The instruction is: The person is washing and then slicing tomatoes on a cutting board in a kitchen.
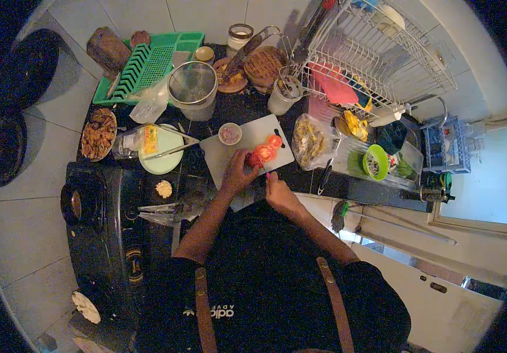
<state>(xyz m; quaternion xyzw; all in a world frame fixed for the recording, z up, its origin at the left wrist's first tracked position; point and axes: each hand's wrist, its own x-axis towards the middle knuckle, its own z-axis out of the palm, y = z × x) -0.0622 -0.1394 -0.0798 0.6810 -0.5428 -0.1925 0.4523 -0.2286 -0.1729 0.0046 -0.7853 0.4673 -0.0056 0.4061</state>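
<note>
A white cutting board lies on the dark counter before me. My left hand steadies a red tomato piece at the board's near edge. In my right hand is a knife with a pink handle, its blade against the cut tomato. Tomato slices lie beside the blade, and another slice rests farther right, by the board's dark handle slot. A small white bowl of chopped pinkish pieces, perhaps shallots, sits on the board's upper left.
Left of the board, metal tongs lie across a pale green plate. A mesh strainer sits on a container behind. To the right are a plastic bag of food and a lime-green bowl. A black stove stands at left.
</note>
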